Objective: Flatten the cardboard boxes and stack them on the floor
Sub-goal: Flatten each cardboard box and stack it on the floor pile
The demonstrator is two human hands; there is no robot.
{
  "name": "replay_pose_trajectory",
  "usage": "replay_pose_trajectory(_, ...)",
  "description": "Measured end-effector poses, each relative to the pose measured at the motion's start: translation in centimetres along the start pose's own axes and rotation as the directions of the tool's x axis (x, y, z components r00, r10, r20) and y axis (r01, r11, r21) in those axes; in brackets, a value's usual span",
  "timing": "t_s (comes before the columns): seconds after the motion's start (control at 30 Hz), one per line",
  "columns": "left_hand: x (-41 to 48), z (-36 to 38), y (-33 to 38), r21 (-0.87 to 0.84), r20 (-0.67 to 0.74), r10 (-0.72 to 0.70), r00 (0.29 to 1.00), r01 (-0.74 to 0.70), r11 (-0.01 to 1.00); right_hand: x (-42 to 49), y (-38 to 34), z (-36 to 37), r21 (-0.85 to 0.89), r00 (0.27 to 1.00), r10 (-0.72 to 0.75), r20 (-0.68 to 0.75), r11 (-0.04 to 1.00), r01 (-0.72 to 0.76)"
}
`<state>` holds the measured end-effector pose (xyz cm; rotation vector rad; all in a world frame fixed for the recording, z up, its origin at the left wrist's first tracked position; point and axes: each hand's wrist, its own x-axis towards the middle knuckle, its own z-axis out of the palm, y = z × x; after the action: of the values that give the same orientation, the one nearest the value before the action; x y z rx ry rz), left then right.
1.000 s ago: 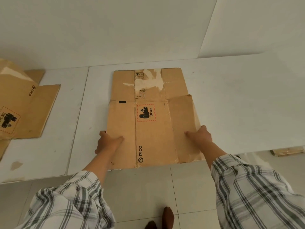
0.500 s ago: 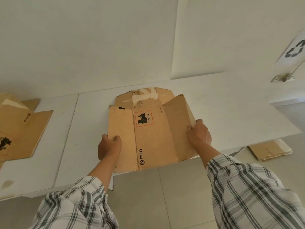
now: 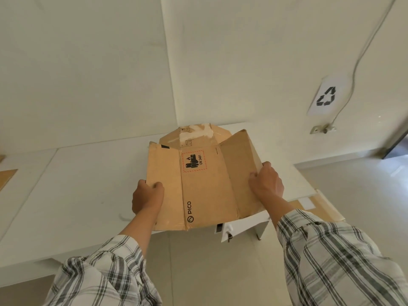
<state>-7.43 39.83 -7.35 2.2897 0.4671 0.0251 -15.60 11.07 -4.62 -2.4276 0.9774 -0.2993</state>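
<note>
Now we are lifting the flattened brown cardboard box with the PICO print and red-bordered battery label (image 3: 205,186) off the white table (image 3: 72,195); a second ago it was lying flat there with our palms pressing on it, and now its near edge is hanging past the table's front edge while the far flaps are still resting on the top. Our left hand (image 3: 147,198) is gripping the left edge, fingers (image 3: 157,186) curled over the top face and thumb hidden beneath. Our right hand (image 3: 266,183) is closed on the right panel, which is tilting up out of plane along its crease. Our view has also been swinging right, bringing a flat tan cardboard piece on the floor (image 3: 318,204) just beyond the table's right end into sight, below a white paper sign with a black recycling symbol (image 3: 326,97). We are judging that the pressing stage for this box is finished and the carry to that floor pile is beginning; the raised right panel may want flattening again once it is laid down
</note>
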Motion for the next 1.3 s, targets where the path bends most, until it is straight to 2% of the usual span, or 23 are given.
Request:
replay_pose_trajectory(0.4,-5.8,13.8,15.2,-0.031,0.035,0.081,0.996,-0.08,0.996,13.2,11.0,-10.6,0.003,0.995,-0.027,-0.093,1.0,0.028)
replay_pose_trajectory(0.77,-11.2,28.1,31.2,-0.061,0.079,0.142,0.987,-0.137,0.989,28.8,22.6,-19.7,-0.01,0.984,0.015,-0.179,1.0,-0.017)
replay_pose_trajectory(1.0,-17.9,38.0,38.6,-0.064,0.065,0.105,0.992,-0.101,0.993,38.1,32.6,-24.8,-0.006,0.99,-0.027,-0.142,1.0,0.027)
replay_pose_trajectory(1.3,-27.2,50.2,45.5,-0.046,0.005,-0.009,1.0,0.009,0.999,48.8,45.2,-29.7,-0.027,0.996,-0.087,-0.014,0.996,0.086)
